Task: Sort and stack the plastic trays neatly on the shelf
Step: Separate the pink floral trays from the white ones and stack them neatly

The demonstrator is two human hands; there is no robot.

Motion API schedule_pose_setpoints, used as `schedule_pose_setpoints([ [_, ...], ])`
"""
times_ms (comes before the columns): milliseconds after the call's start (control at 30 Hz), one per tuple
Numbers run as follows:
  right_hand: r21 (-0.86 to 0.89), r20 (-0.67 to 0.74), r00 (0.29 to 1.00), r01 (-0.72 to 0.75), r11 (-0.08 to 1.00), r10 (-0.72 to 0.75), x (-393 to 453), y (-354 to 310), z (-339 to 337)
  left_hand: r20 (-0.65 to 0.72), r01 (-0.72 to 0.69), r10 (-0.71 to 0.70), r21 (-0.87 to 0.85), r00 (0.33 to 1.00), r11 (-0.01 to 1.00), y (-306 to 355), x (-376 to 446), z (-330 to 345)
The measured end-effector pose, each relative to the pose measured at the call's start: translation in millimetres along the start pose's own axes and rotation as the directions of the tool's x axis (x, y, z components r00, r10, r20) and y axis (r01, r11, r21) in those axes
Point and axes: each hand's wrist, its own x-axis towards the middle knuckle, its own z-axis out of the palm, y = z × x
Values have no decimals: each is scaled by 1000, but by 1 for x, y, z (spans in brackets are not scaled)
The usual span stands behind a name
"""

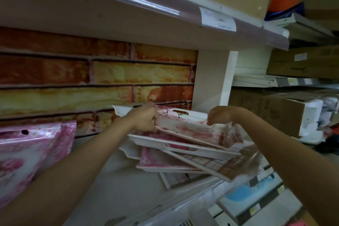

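Top tray [187, 128]: rigid plastic, rectangular, white raised rim, pink floral print, glossy film wrap; tilted atop pile. Pile [183, 159]: several trays fanned at differing angles on white shelf [117, 189], one with brown grid pattern [220, 165]. Left hand [145, 118]: fingers closed on top tray's left rim. Right hand [220, 114]: fingertips pinched at tray's right side; whether on rim or film, cannot tell. Pink packets [29, 152] at left, well apart. Bare shelf between packets and pile. Brick-print backing [91, 79] behind.
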Motion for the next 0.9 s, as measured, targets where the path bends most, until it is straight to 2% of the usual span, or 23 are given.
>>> schedule_pose_setpoints([
  [100,-124,-3,999,-52,991,52,9,5,8,103,63,-48,-154,993,986,-11,1,-6],
  [200,-146,-12,992,-127,981,127,13,12,17,76,163,-147,-281,986,946,-30,8,-7],
  [367,-89,-56,980,-193,977,189,14,22,27,-77,337,-356,-192,931,922,-50,12,-3],
  [467,-140,-34,985,-172,975,168,11,24,28,-20,479,-485,-124,874,869,-55,11,2],
  [567,-132,-21,989,-150,980,148,6,22,27,59,543,-543,-187,838,818,-52,13,5],
  [667,-92,-21,987,-163,982,161,4,23,28,42,599,-608,-235,793,765,-49,16,4],
  [800,-145,-58,981,-192,971,186,8,26,29,67,586,-635,-469,770,661,-49,25,4],
  [900,-176,-81,979,-200,964,189,7,26,29,49,535,-686,-667,726,519,-47,24,8],
])
